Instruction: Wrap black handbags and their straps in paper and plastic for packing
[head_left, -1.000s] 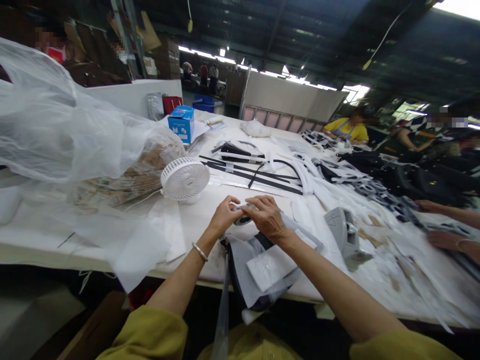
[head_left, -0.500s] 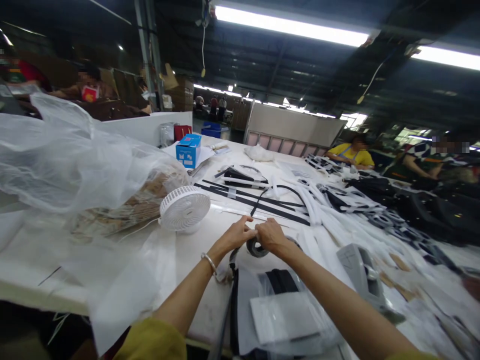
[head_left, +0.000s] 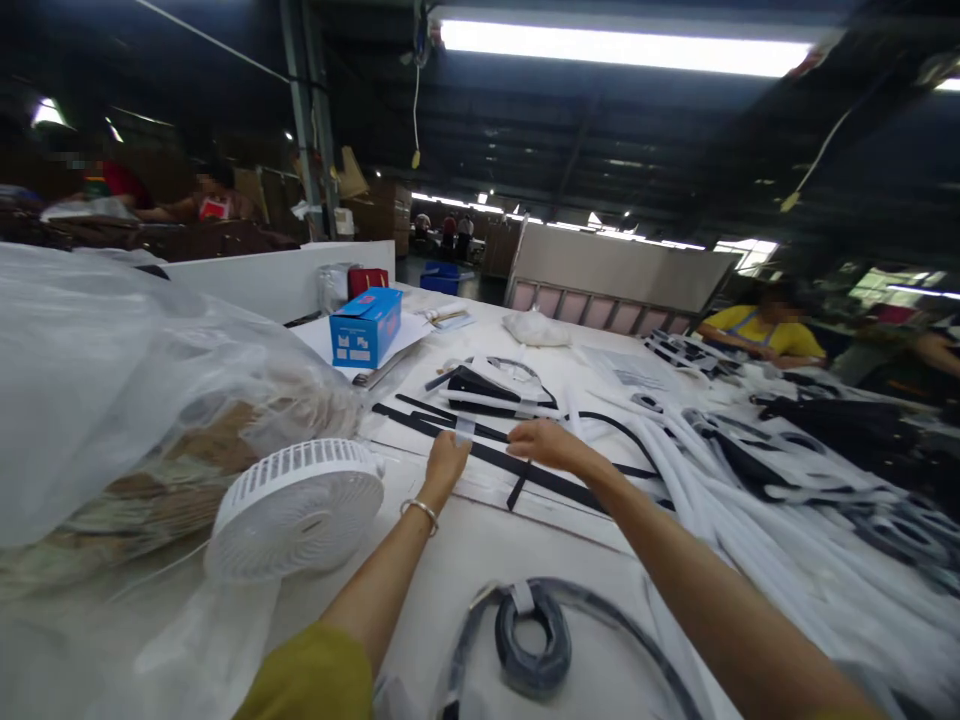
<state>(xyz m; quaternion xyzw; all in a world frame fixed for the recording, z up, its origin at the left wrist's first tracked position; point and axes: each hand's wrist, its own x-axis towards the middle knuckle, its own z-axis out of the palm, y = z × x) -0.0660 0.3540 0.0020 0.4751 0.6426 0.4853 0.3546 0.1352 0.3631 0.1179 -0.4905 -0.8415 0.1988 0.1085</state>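
Note:
Both my arms reach forward over a white table (head_left: 480, 540). My left hand (head_left: 445, 458) has its fingers curled onto a long black strap (head_left: 495, 458) that carries a small white tag. My right hand (head_left: 541, 441) lies palm down on the same bundle of black straps a little to the right; what its fingertips do is hidden. Behind the hands lies a folded black and white strap bundle (head_left: 487, 387). Close to me a coiled dark strap (head_left: 534, 640) rests on the table, with neither hand on it.
A small white fan (head_left: 296, 510) stands at my left beside a big clear plastic bag (head_left: 112, 400) of brown pieces. A blue box (head_left: 365, 328) sits further back. White tubes and dark straps (head_left: 750, 480) cover the right side. Other people work at the far end.
Both hands let go of the coiled strap and reached forward to the long black straps. The camera moved forward and tilted up; the coil now lies near me.

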